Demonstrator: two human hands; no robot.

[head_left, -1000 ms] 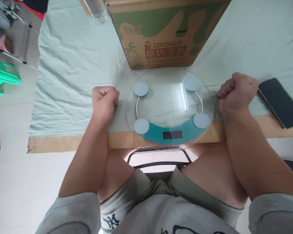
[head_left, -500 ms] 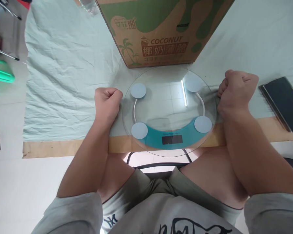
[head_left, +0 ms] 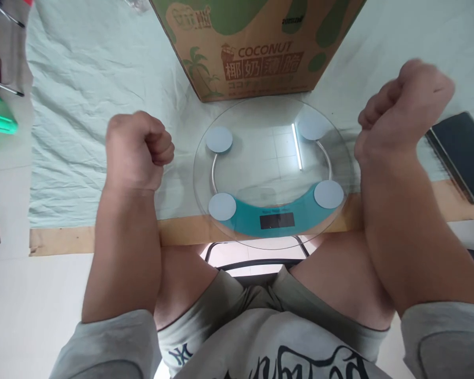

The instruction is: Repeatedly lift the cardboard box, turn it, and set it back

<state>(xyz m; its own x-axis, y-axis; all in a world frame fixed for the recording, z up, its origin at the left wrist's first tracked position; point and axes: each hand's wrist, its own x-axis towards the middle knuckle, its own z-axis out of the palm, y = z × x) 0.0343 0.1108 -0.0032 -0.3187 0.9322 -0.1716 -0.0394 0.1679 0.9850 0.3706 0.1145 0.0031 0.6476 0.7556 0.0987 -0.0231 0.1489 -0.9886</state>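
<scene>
Left hand (head_left: 139, 150) and right hand (head_left: 406, 110) have shifted outward and forward since the earlier frame, and both look larger, so they seem raised. Beneath everything lies the counter (head_left: 59, 242), its near edge bare under a pale cloth (head_left: 67, 158) with creases that could lift whatever stands on it; pulling it smooth would help. At the far side the upright carton (head_left: 256, 47) stands so near the glass scale (head_left: 274, 163) that I cannot tell whether they touch; a little space between them would be safer. This scale lies flat between the hands, its near rim reaching past the counter's edge, so sliding it inward would steady it, and any lift is best made evenly from both sides. Each hand is apart from the scale, fingers drawn together into a fist; whether anything is inside cannot be told. Opening them before contact would give broader, gentler support. A dark phone (head_left: 464, 155) lies just beside the right hand, worth keeping clear of. Smaller still are the round discs (head_left: 222, 206), and smallest the dark display (head_left: 277, 221), facing the person, best left uncovered.
</scene>
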